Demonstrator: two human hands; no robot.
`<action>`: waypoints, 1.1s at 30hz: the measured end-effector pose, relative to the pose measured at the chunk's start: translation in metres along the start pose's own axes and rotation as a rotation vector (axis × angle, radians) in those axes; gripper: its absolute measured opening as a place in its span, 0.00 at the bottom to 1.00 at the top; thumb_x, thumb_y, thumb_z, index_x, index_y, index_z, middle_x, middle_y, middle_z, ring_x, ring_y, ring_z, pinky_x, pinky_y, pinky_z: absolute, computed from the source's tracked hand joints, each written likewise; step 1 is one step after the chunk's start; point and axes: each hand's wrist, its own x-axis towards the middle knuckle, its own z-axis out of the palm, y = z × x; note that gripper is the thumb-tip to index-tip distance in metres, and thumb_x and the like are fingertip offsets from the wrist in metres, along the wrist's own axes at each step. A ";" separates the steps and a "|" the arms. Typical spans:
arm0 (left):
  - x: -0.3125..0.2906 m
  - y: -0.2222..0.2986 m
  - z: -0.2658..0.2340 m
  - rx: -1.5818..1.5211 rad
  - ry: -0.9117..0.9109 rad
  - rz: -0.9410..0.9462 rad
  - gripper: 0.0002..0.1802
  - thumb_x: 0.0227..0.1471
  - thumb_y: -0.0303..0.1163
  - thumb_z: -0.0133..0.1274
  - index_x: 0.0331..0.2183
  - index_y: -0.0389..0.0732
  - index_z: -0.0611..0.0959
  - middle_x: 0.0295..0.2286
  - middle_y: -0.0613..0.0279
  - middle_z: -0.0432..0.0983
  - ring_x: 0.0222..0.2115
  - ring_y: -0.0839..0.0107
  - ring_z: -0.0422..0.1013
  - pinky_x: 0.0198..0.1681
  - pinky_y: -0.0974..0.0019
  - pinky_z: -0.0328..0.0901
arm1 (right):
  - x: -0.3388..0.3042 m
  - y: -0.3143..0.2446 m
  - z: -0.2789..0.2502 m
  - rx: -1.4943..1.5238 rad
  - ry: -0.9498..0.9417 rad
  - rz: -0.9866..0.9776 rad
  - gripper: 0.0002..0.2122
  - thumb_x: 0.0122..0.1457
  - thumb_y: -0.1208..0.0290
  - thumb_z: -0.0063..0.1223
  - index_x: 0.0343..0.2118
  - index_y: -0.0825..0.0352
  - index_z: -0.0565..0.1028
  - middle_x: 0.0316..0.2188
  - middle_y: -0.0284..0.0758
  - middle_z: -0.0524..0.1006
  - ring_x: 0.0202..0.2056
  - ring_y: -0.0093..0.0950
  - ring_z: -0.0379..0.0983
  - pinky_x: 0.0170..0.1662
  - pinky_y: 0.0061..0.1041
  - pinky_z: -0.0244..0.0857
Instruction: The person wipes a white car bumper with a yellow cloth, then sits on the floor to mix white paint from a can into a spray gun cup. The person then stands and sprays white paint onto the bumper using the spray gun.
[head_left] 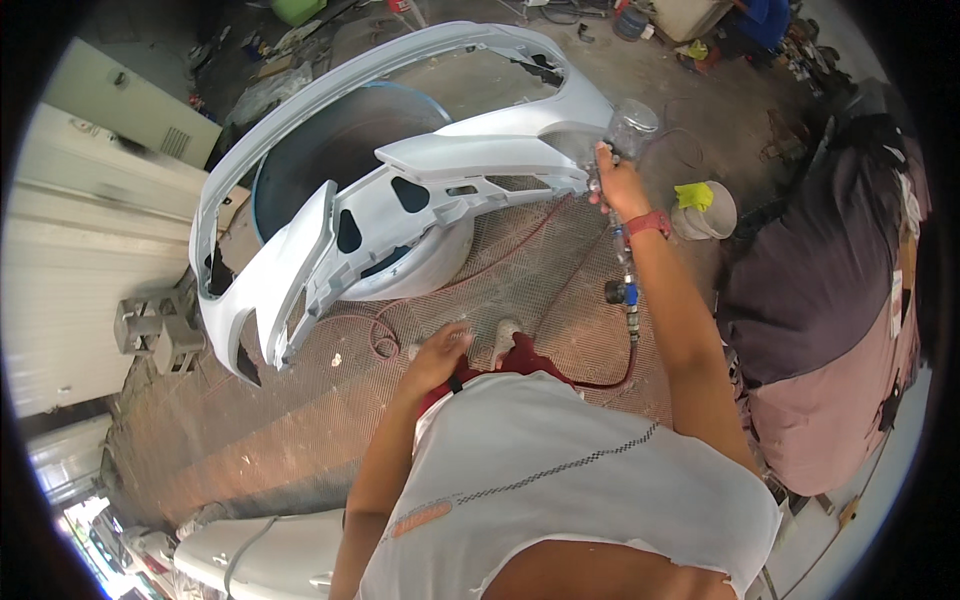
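A white car bumper (335,235) lies ahead of me, propped over a large round tub (385,92) with a blue rim. My right hand (622,188) is wrapped round a spray gun (594,180) at the bumper's right end. A clear cup (633,122) sits on top of the gun, and a regulator with a blue fitting (630,293) hangs below the hand. From there a dark red air hose (628,372) curves back towards my waist. My left hand (440,355) hangs low near my leg, away from the bumper, loosely extended and holding nothing.
Loops of hose (385,338) lie on the mesh-patterned floor (270,420). To the right stand a white bucket (712,215) with a yellow cloth and a bulky covered object (810,290). Grey step stools (160,335) and a pale cabinet (130,105) are at left. Clutter lines the far side.
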 end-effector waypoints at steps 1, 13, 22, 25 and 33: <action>0.008 0.028 0.008 -0.045 -0.072 0.020 0.30 0.71 0.50 0.55 0.63 0.40 0.78 0.55 0.47 0.81 0.55 0.56 0.78 0.60 0.57 0.70 | -0.010 -0.007 0.010 0.014 -0.044 -0.004 0.37 0.72 0.37 0.43 0.37 0.78 0.79 0.19 0.41 0.80 0.17 0.31 0.79 0.18 0.30 0.69; 0.085 0.134 -0.007 -0.958 0.201 0.311 0.12 0.74 0.44 0.53 0.48 0.48 0.83 0.44 0.73 0.80 0.47 0.78 0.74 0.53 0.63 0.70 | -0.092 -0.161 0.165 0.051 -0.429 -0.336 0.35 0.72 0.37 0.42 0.33 0.73 0.81 0.17 0.41 0.80 0.17 0.35 0.78 0.22 0.34 0.72; 0.094 0.098 0.015 -0.930 0.116 0.346 0.06 0.72 0.38 0.55 0.41 0.51 0.85 0.45 0.76 0.81 0.47 0.80 0.73 0.54 0.61 0.67 | -0.104 -0.119 0.148 0.086 -0.533 -0.193 0.36 0.71 0.36 0.45 0.30 0.74 0.79 0.17 0.40 0.79 0.17 0.33 0.78 0.22 0.36 0.71; 0.121 0.095 0.052 -0.854 0.043 0.319 0.07 0.72 0.38 0.56 0.42 0.49 0.86 0.43 0.76 0.81 0.44 0.81 0.73 0.52 0.64 0.69 | -0.100 -0.086 0.119 0.091 -0.372 -0.196 0.36 0.71 0.37 0.46 0.32 0.75 0.80 0.17 0.41 0.79 0.19 0.34 0.80 0.22 0.36 0.71; 0.142 0.127 0.130 -0.700 -0.226 0.119 0.32 0.74 0.50 0.51 0.70 0.46 0.68 0.65 0.59 0.66 0.57 0.68 0.72 0.61 0.58 0.69 | -0.069 0.001 0.029 0.098 -0.123 -0.083 0.35 0.73 0.39 0.46 0.39 0.79 0.81 0.18 0.41 0.79 0.17 0.31 0.77 0.21 0.33 0.70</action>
